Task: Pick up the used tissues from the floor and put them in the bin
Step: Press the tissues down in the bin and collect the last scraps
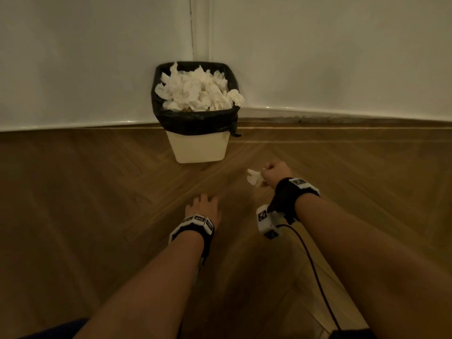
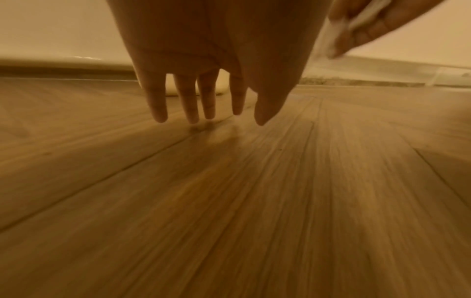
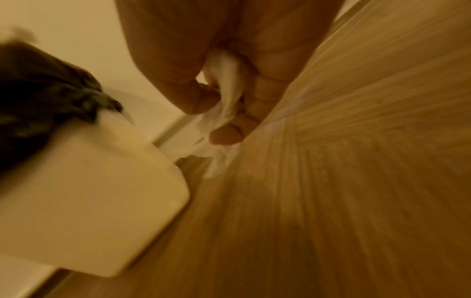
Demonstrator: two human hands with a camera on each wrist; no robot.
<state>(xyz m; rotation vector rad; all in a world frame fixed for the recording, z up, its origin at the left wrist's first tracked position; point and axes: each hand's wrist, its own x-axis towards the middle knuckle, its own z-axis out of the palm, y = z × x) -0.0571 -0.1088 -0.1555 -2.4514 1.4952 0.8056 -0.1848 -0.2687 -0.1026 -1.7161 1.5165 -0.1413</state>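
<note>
while both forearms reach forward over the wooden floor (image 1: 97,204), the left hand (image 1: 204,207) sits nearest, palm down, its fingers (image 2: 190,100) straight and slightly spread just above the boards, holding nothing. whether the tips touch the wood cannot be told. black wrist bands (image 1: 193,227) with white marker blocks wrap both wrists, and a dark cable (image 1: 315,272) trails back from the right one.

a little further on and to the right, the right hand (image 1: 275,171) is curled into a fist around a crumpled white tissue (image 1: 254,177); the right wrist view shows the paper pinched between thumb and bent fingers (image 3: 251,113), with a loose end hanging out below. the tissue is off the floor, close in front of the bin and lower than its rim.

beyond that, a cream bin (image 1: 198,148) with a black liner (image 1: 193,118) stands in the corner against the white walls (image 1: 73,57). it is heaped with white tissues (image 1: 193,90), and one wad (image 1: 236,96) rests on the right rim.
</note>
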